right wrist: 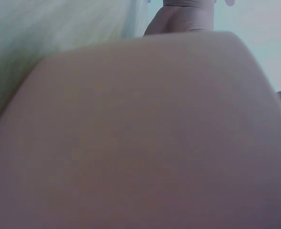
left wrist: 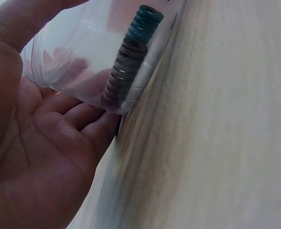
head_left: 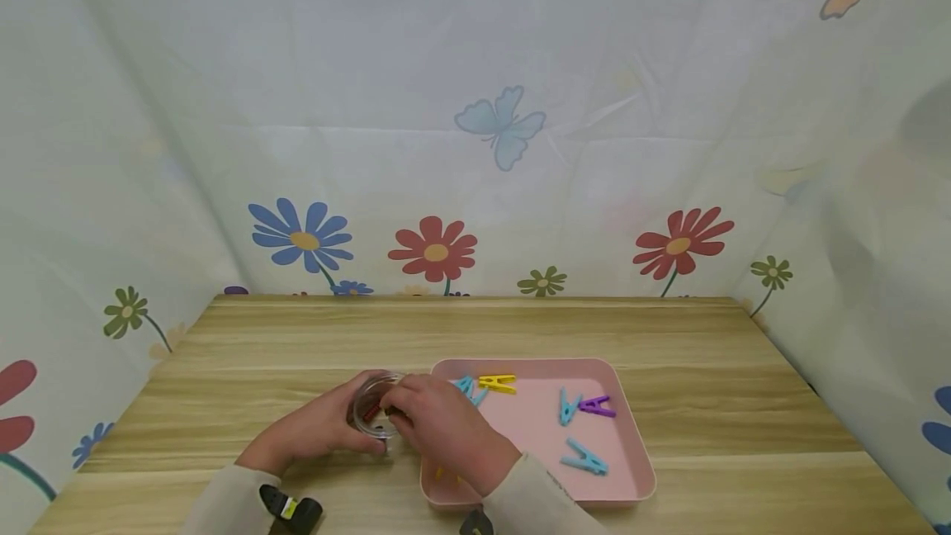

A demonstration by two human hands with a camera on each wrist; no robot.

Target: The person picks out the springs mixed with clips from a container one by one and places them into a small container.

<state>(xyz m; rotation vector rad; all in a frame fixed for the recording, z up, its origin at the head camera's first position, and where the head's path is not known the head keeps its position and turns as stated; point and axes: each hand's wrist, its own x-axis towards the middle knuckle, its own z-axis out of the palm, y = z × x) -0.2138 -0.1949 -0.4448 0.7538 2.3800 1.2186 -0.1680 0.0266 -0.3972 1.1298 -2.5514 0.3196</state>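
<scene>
My left hand [head_left: 323, 426] holds a clear jar [head_left: 360, 404] on the table, left of the pink tray, with its mouth visible from above. Coil springs stand out through the wall in the left wrist view: a teal spring [left wrist: 143, 25] and a brownish-red spring [left wrist: 123, 71], lying end to end along the jar's side. My right hand [head_left: 449, 426] reaches over from the right, its bent fingers at the jar's mouth. Whether they pinch a spring I cannot tell. In the right wrist view, blurred skin fills most of the picture.
Beside the jar lies a pink tray [head_left: 537, 456], partly under my right forearm. Inside it are a yellow clothespin [head_left: 496, 384], a purple clothespin [head_left: 597, 406] and several light blue clothespins [head_left: 585, 459]. A flowered cloth [head_left: 357, 163] hangs behind the wooden table [head_left: 713, 378].
</scene>
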